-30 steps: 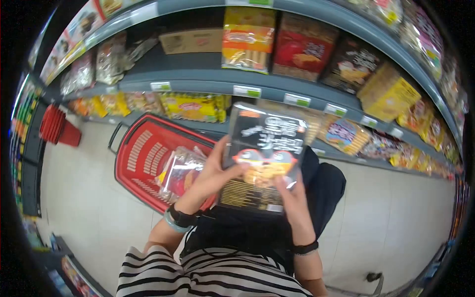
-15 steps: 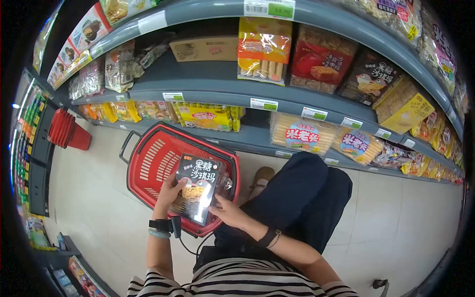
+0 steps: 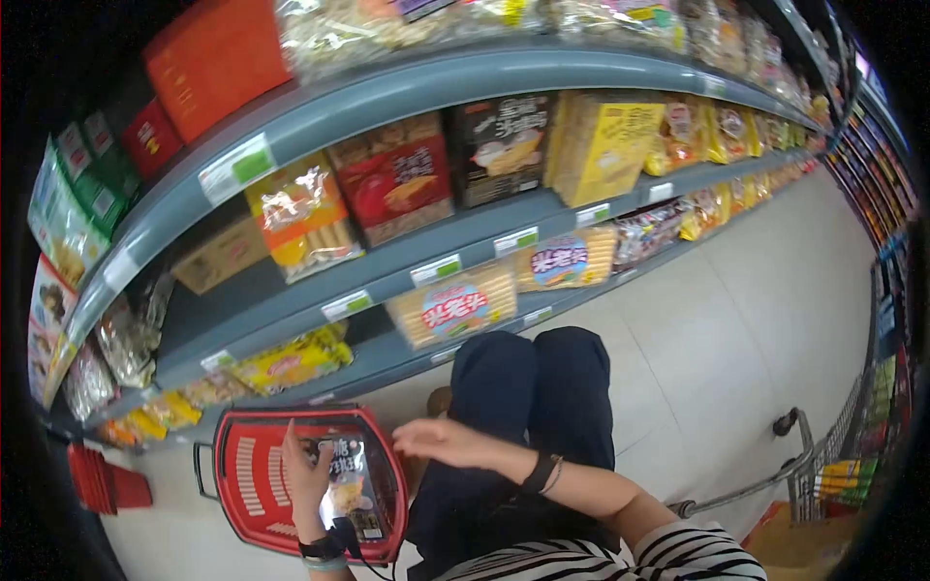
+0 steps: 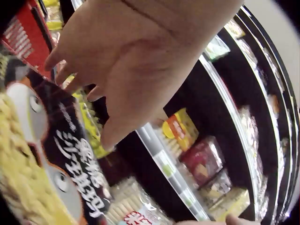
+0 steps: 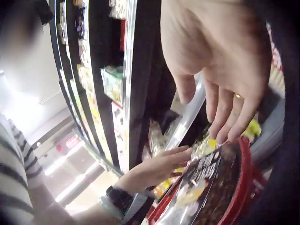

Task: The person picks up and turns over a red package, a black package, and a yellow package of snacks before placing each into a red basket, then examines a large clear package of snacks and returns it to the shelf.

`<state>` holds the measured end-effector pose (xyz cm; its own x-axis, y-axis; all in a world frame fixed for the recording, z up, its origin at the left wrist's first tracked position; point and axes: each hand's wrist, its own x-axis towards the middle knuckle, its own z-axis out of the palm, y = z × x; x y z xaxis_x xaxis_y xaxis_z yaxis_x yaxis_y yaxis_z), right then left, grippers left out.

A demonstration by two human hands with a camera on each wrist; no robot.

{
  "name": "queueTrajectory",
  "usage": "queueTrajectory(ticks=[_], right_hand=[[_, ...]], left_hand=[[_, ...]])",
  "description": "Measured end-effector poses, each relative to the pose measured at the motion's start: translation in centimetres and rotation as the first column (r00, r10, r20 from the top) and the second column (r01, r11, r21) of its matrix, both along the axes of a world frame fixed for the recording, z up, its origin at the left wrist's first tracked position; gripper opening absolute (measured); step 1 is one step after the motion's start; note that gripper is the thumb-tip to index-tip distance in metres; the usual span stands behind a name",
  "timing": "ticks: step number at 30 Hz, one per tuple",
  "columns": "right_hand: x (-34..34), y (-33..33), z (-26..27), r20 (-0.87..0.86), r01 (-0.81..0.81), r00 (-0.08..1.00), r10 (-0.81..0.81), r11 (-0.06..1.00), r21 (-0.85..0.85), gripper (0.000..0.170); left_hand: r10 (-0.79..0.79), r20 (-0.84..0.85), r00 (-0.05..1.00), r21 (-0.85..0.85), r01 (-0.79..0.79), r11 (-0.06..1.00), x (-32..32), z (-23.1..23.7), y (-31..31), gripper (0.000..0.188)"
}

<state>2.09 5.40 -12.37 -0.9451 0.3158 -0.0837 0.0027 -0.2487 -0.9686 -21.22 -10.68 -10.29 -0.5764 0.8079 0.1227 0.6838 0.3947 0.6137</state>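
Black and glossy, the flat rectangular package with white lettering [image 3: 356,489] lies inside the red plastic basket [image 3: 262,422], over on its right side, long axis running roughly toward the person's body. And here's the left hand [image 3: 308,474], the nearer one, right at the package's left edge, fingers straight, thumb spread apart, nothing gripped! Does a fingertip brush the package? Can't tell. For that hand, the package lies immediately to the right. Now the right hand [image 3: 450,443]: out by the basket's right rim, over the navy fabric trouser leg [image 3: 499,387], fingers extended toward the basket, holding nothing. From there, the package lies leftward, across that rim.
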Motion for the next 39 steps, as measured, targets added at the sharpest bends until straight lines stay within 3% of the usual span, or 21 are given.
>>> queueTrajectory(ticks=[1, 2, 5, 7, 8, 12, 16, 18, 20, 21, 23, 24, 27, 28, 30, 32, 33, 34, 36, 38, 39], right_hand=[[1.6, 2.2, 1.4, -0.002, 0.098, 0.995, -0.098, 0.995, -0.016, 0.034], [2.9, 4.3, 1.5, -0.013, 0.185, 0.983, -0.186, 0.981, -0.052, 0.031], [8.1, 10.8, 5.5, -0.021, 0.474, 0.880, -0.474, 0.877, 0.078, 0.031], [11.1, 14.7, 7.4, -0.015, 0.711, 0.697, -0.717, 0.688, 0.144, 0.032], [12.3, 16.4, 8.0, -0.124, 0.814, 0.580, -0.805, 0.573, 0.090, 0.031], [17.5, 23.8, 10.4, -0.223, 0.903, 0.376, -0.899, 0.302, 0.307, 0.039], [21.8, 29.9, 13.5, -0.112, 0.862, 0.343, -0.932, 0.265, 0.433, 0.061], [22.4, 32.0, 14.9, -0.141, 0.897, 0.357, -0.924, 0.296, 0.328, 0.071], [22.2, 33.0, 16.2, -0.085, 0.903, 0.360, -0.929, 0.325, 0.281, 0.078], [22.0, 33.8, 16.1, -0.188, 0.915, 0.391, -0.901, 0.359, 0.185, 0.078], [21.7, 35.2, 15.7, -0.340, 0.854, 0.499, -0.797, 0.519, 0.037, 0.077], [21.5, 35.6, 14.8, -0.339, 0.853, 0.499, -0.798, 0.521, 0.028, 0.077], [21.5, 33.8, 13.4, -0.337, 0.942, 0.267, -0.903, 0.170, 0.289, 0.055], [22.1, 33.3, 12.4, -0.337, 0.942, 0.265, -0.903, 0.169, 0.288, 0.055], [24.0, 31.5, 10.0, -0.317, 0.914, 0.405, -0.858, 0.372, 0.160, 0.066], [25.6, 28.6, 8.5, -0.392, 0.890, 0.455, -0.800, 0.389, 0.239, 0.066], [26.1, 27.5, 7.7, -0.434, 0.889, 0.458, -0.776, 0.386, 0.248, 0.066], [26.5, 26.4, 6.9, -0.425, 0.893, 0.450, -0.786, 0.376, 0.248, 0.066], [26.5, 24.7, 6.3, -0.539, 0.932, 0.319, -0.779, 0.152, 0.330, 0.068], [27.1, 22.7, 6.7, -0.536, 0.929, 0.290, -0.793, 0.100, 0.355, 0.070], [28.0, 21.4, 6.5, -0.488, 0.874, 0.328, -0.809, 0.065, 0.481, 0.071]], left_hand=[[-0.030, -0.098, 0.995, 0.012, 0.031, 0.999, 0.7, 0.3, 1.6, 0.072], [-0.077, 0.003, 0.997, 0.009, 0.077, 0.997, 2.7, 2.5, 4.0, 0.072], [-0.401, -0.010, 0.916, 0.111, 0.399, 0.910, 7.3, 5.2, 10.9, 0.071], [-0.565, 0.024, 0.825, 0.163, 0.554, 0.816, 11.4, 7.8, 15.6, 0.071], [-0.628, 0.022, 0.778, 0.177, 0.615, 0.768, 13.4, 8.8, 17.7, 0.070], [-0.793, 0.081, 0.604, 0.280, 0.750, 0.600, 20.0, 11.3, 27.5, 0.080], [-0.779, 0.059, 0.625, 0.370, 0.711, 0.598, 24.6, 12.3, 37.7, 0.086], [-0.612, -0.027, 0.790, 0.438, 0.560, 0.703, 26.3, 12.5, 42.1, 0.086], [-0.594, 0.037, 0.804, 0.458, 0.514, 0.725, 27.4, 12.9, 45.5, 0.091], [-0.570, 0.109, 0.814, 0.472, 0.462, 0.751, 27.9, 13.1, 46.5, 0.097], [-0.536, 0.095, 0.839, 0.478, 0.434, 0.764, 29.0, 12.5, 47.2, 0.098], [-0.504, 0.091, 0.859, 0.486, 0.403, 0.775, 29.4, 12.1, 47.2, 0.099], [-0.498, -0.021, 0.867, 0.620, 0.402, 0.674, 30.2, 11.1, 44.7, 0.092], [-0.465, -0.110, 0.878, 0.686, 0.406, 0.604, 30.5, 11.3, 43.5, 0.087], [-0.530, -0.059, 0.846, 0.663, 0.430, 0.613, 29.8, 11.3, 41.7, 0.097], [-0.501, -0.232, 0.834, 0.618, 0.524, 0.586, 29.5, 12.0, 40.3, 0.082], [-0.558, -0.176, 0.811, 0.569, 0.546, 0.615, 29.3, 11.9, 40.1, 0.066], [-0.570, -0.167, 0.804, 0.566, 0.552, 0.612, 29.2, 11.8, 39.5, 0.066], [-0.548, -0.364, 0.753, 0.569, 0.645, 0.509, 29.3, 12.2, 38.1, 0.057], [-0.523, -0.397, 0.754, 0.585, 0.647, 0.489, 29.3, 12.8, 36.2, 0.058], [-0.527, -0.410, 0.745, 0.602, 0.655, 0.457, 29.1, 13.1, 35.1, 0.058]])
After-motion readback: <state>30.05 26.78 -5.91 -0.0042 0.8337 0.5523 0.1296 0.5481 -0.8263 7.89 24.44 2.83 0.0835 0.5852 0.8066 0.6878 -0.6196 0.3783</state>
